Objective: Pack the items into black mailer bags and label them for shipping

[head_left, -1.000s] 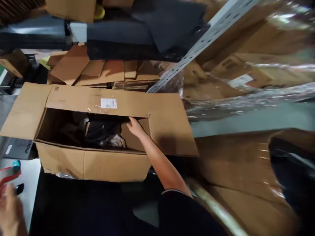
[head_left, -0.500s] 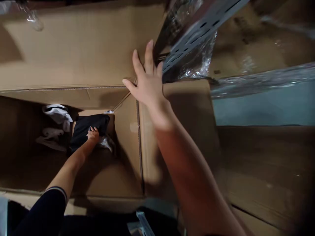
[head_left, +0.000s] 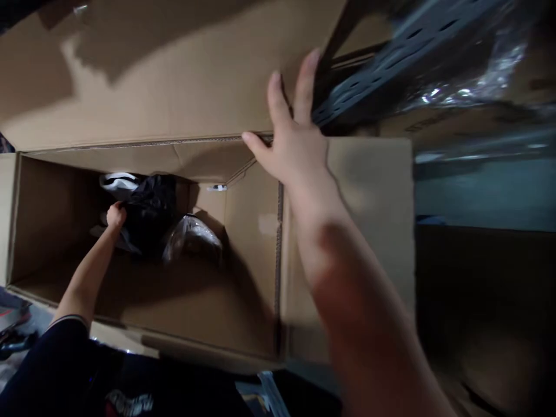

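Deep inside a large open cardboard box [head_left: 217, 324], my left hand [head_left: 116, 214] is closed on the left edge of a bunched black garment [head_left: 150, 214]. A white cloth item [head_left: 120, 182] lies just behind it, and paler fabric shows partly below the hand. To the right of the garment sits a clear plastic bag [head_left: 193, 237]; its contents are hard to make out. My right hand [head_left: 297, 142] rests with fingers spread at the box's far right corner, its fingertips against the raised back flap [head_left: 195, 87].
A perforated metal rack post [head_left: 391, 63] slants past the right hand. Boxes under shiny plastic wrap [head_left: 473, 92] stand behind it. The right box flap [head_left: 369, 231] folds outward. A dark cardboard surface [head_left: 482, 289] lies farther right.
My left hand has moved from the top of the black garment to its left edge and grips it; the garment is now bunched and lifted. More of the plastic bag shows. The right hand stays put.
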`<state>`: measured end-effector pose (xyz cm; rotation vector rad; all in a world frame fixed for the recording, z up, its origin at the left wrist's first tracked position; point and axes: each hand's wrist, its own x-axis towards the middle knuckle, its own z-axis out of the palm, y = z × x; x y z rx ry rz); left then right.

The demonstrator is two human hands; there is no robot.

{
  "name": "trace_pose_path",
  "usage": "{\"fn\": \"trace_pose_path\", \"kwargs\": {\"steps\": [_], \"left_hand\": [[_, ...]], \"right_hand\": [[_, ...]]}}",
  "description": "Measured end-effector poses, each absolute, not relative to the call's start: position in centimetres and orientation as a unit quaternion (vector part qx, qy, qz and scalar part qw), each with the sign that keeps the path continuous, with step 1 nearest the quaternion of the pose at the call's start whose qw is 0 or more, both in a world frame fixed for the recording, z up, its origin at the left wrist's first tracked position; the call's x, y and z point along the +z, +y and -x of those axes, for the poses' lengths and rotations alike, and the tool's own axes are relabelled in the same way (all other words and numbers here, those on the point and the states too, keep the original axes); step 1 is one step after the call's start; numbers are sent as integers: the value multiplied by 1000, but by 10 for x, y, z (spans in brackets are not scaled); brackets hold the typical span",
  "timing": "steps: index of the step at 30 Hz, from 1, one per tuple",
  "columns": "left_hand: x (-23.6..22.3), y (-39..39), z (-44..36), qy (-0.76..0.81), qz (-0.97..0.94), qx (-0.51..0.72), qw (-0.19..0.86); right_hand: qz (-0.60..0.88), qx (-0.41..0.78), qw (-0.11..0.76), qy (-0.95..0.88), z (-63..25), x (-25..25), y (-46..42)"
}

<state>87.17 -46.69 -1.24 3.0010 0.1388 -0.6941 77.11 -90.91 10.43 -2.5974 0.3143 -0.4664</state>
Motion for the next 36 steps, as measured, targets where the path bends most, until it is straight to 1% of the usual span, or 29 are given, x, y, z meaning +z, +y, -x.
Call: {"fn": "trace_pose_path", "kwargs": {"steps": [2, 3, 5, 8, 10, 13, 16, 20, 23, 26, 28, 30, 32, 34, 36], "left_hand": [[-19, -465, -859, 74, -980, -182, 30], [-25, -467, -851, 62, -982, -177, 23], [-37, -477, -836, 4, -974, -224, -24], [-49, -494, -828, -48, -925, -357, -118], [-48, -505, -831, -46, -909, -393, -130], [-35, -514, -836, -72, -911, -389, -119], [-1, -510, -833, -92, -915, -374, -119], [72, -489, -817, -161, -934, -292, -127], [129, -479, -800, -196, -952, -217, -94], [170, -475, -783, -236, -957, -158, -59], [188, -472, -773, -267, -957, -109, -33], [202, -462, -763, -311, -949, -49, -3], [215, -445, -753, -368, -929, 17, 24], [232, -420, -741, -410, -906, 87, 50], [255, -393, -724, -418, -893, 148, 77]], "right_hand": [[951, -159, 232, 128, -771, 108, -905], [953, -149, 225, 136, -770, 110, -903], [956, -132, 215, 148, -769, 112, -902], [954, -141, 228, 133, -768, 111, -904], [952, -145, 240, 123, -767, 111, -905], [950, -124, 246, 144, -768, 112, -903], [949, -126, 242, 155, -771, 114, -901], [942, -221, 219, 124, -764, 110, -896], [933, -280, 205, 92, -738, 108, -881], [933, -291, 212, 25, -707, 116, -849], [937, -260, 226, -62, -696, 133, -822], [935, -204, 250, -145, -697, 157, -797], [923, -152, 298, -191, -705, 190, -779], [897, -120, 373, -205, -712, 230, -766], [860, -98, 458, -204, -708, 274, -751]]}}
